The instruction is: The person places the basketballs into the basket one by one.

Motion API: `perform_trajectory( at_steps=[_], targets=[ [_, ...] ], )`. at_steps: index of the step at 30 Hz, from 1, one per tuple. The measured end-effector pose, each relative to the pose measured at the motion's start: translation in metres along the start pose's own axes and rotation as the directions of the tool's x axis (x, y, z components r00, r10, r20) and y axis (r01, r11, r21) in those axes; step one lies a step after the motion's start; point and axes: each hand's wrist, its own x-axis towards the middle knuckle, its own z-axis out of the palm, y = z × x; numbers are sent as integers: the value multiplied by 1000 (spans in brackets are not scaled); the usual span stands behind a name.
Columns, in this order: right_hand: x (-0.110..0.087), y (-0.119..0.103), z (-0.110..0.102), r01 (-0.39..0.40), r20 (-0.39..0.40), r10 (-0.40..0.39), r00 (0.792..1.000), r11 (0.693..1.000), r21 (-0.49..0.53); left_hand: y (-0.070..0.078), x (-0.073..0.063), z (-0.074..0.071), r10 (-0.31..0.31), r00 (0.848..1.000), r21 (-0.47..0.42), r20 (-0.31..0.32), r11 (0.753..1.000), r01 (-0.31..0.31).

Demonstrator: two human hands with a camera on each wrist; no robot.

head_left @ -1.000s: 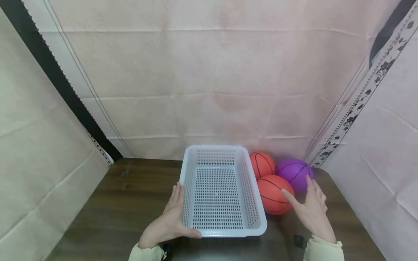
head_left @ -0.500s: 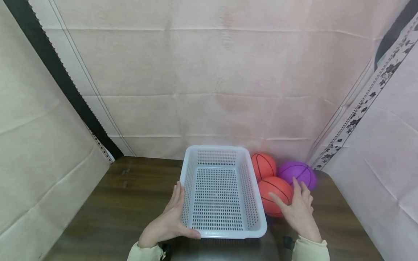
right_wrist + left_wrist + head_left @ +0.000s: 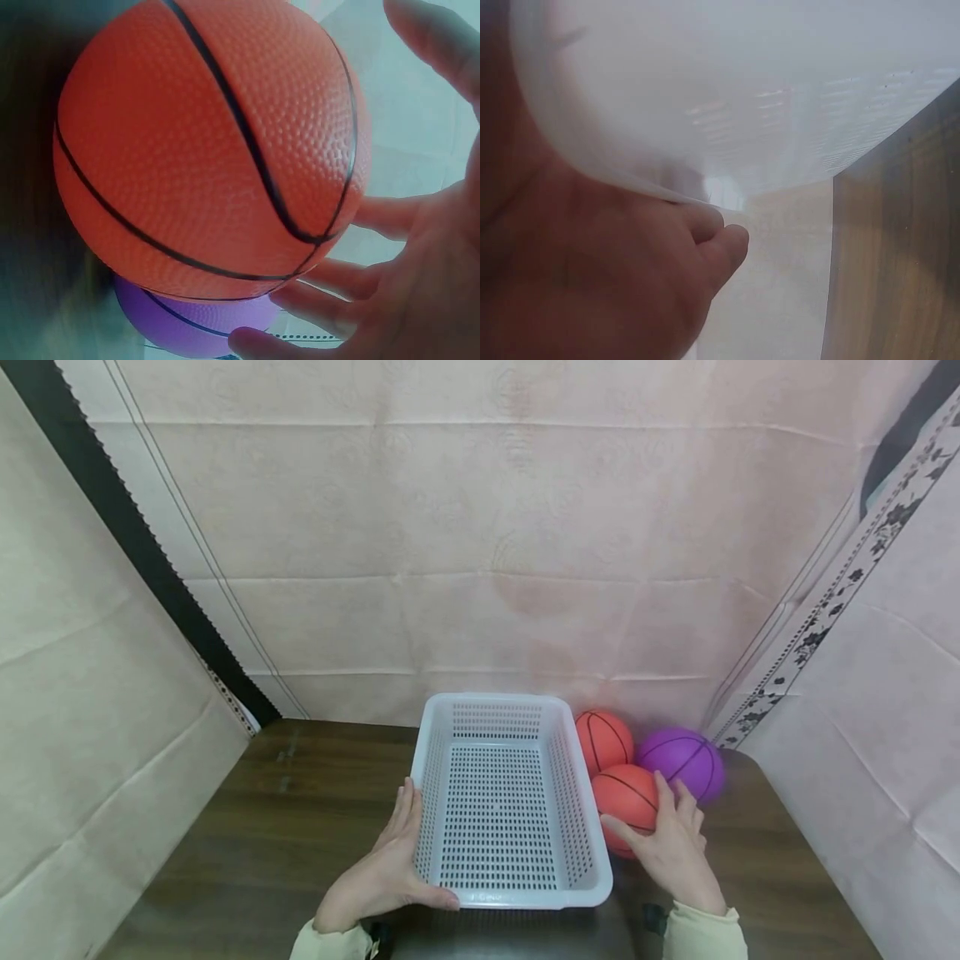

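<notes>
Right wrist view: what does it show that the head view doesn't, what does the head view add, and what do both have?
Only the right wrist view shows the pebbled texture of the front orange ball and the spot where its black lines meet. Only the head view shows the white basket, the left hand holding its near left corner, and the second orange ball farther back. Both show the front orange ball, the purple ball and the right hand.
</notes>
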Motion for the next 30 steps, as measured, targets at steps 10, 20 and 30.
perform_trajectory(
  at_steps=[10, 20, 30],
  targets=[
    [3, 6, 3, -10, 18, 11, 1000, 1000, -13, -3, 1, 0, 20, 999, -26, 26, 999, -20],
    [7, 12, 8, -51, 1, 51, 999, 996, 72, -1, 2, -1, 5, 1000, -30, 10, 1000, -4],
    [6, 14, 5, -63, -30, 66, 997, 993, 100, -1, 2, 0, -1, 1000, -33, 8, 999, 1]
  ],
)
